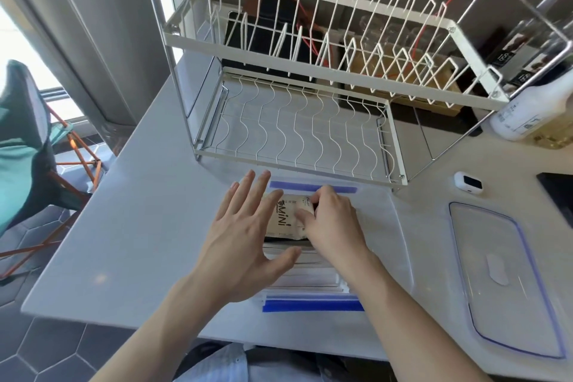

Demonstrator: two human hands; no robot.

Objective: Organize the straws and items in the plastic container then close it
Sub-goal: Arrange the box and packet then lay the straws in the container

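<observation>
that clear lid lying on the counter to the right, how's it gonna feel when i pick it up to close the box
The lid is clear, thin plastic lying flat, so it is probably light and may flex slightly if lifted by one end. Its glossy surface could be a little slippery. Being broad and flat on the counter, it won't roll; gripping its blue-trimmed edge seems easiest.

A pale grey-white desk (139,226) is carrying a clear plastic container with blue clasps (313,305), its clear blue-edged lid (502,282) lying just beside it, a white wire dish rack (297,133), a white plastic bottle (524,108) and a small white device (468,182).
</observation>
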